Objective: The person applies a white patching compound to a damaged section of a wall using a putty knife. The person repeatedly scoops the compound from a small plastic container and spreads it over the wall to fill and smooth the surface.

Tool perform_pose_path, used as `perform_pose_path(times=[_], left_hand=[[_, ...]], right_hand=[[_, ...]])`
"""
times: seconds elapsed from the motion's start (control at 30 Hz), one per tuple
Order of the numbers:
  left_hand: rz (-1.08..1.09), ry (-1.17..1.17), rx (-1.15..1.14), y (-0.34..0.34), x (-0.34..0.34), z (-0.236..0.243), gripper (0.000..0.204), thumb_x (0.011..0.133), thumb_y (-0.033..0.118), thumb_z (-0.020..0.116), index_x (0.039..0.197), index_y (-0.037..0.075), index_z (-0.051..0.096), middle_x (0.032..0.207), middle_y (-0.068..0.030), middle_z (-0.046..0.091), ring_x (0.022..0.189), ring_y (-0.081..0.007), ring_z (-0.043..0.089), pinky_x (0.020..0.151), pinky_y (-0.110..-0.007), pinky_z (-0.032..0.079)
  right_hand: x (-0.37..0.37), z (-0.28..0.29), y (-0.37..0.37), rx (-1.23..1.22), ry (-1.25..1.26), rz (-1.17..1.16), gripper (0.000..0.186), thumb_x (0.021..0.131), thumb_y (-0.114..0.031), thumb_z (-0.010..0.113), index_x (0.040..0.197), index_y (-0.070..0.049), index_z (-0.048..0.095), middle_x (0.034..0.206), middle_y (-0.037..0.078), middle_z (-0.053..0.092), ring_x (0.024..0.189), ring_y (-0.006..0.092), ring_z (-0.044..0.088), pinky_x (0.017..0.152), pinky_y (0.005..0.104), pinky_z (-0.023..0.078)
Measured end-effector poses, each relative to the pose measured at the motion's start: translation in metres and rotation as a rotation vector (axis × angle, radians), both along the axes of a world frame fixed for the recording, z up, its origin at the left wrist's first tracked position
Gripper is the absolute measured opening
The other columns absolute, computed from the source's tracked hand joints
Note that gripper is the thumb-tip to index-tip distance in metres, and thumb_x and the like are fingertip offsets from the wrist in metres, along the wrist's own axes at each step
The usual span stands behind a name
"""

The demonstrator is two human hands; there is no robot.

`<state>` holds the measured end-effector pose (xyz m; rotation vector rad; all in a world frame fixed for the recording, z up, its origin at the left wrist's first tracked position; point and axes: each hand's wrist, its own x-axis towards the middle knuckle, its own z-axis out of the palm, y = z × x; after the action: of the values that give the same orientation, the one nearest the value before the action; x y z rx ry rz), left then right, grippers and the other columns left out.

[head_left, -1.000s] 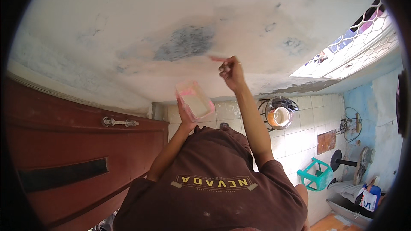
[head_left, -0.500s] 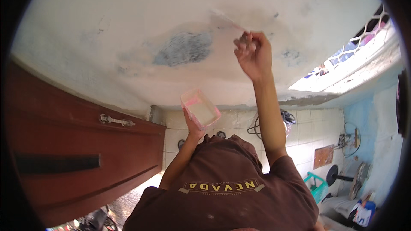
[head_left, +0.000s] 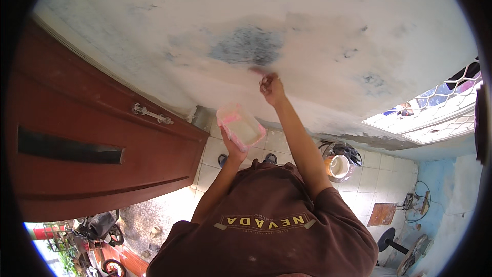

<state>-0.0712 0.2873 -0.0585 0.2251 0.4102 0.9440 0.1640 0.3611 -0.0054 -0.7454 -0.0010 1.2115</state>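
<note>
My left hand (head_left: 233, 146) grips a rectangular, pink-smeared plastic tub (head_left: 246, 125) with whitish material inside, held low in front of my torso. My right hand (head_left: 270, 87) is closed on a thin pinkish tool (head_left: 256, 70), blurred, raised against the pale wall (head_left: 328, 36) just below a rough grey-blue patch (head_left: 246, 43). I cannot make out the tool's tip clearly. Smaller grey marks are scattered on the wall around the patch.
A brown door (head_left: 77, 123) with a handle stands open at left; beyond it are motorbikes (head_left: 102, 231). At right are a grilled window (head_left: 425, 102), a white-and-orange bucket (head_left: 338, 166) on a stand, cables (head_left: 420, 202) and weights (head_left: 389, 238) along the blue wall. My sandalled feet (head_left: 270, 159) are on tiles (head_left: 374, 174).
My right hand swung up and rightward half a second ago and has since come back down-left to below the grey patch. The view has turned, showing more of the outside beyond the door.
</note>
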Motion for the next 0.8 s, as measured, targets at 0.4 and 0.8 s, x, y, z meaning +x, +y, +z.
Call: perform_pose_path(times=[0.4, 0.8], left_hand=[[0.081, -0.038, -0.026, -0.010, -0.029, 0.008, 0.074, 0.095, 0.072, 0.038, 0.149, 0.022, 0.035, 0.146, -0.0058, 0.046, 0.134, -0.0314, 0.045, 0.109, -0.058, 0.039], [0.047, 0.031, 0.005, -0.020, -0.063, 0.005, 0.069, 0.098, 0.067, 0.036, 0.151, 0.022, 0.034, 0.146, -0.0040, 0.045, 0.135, -0.0282, 0.045, 0.111, -0.051, 0.038]], right_hand=[[-0.039, 0.195, -0.066, 0.143, -0.152, -0.019, 0.021, 0.097, -0.021, 0.043, 0.081, -0.012, 0.054, 0.063, -0.003, 0.047, 0.065, 0.0132, 0.049, 0.060, 0.0273, 0.040], [-0.009, -0.015, 0.017, -0.036, -0.122, 0.146, 0.031, 0.100, -0.035, 0.045, 0.083, -0.011, 0.055, 0.069, 0.000, 0.052, 0.065, 0.0141, 0.052, 0.059, 0.0268, 0.041]])
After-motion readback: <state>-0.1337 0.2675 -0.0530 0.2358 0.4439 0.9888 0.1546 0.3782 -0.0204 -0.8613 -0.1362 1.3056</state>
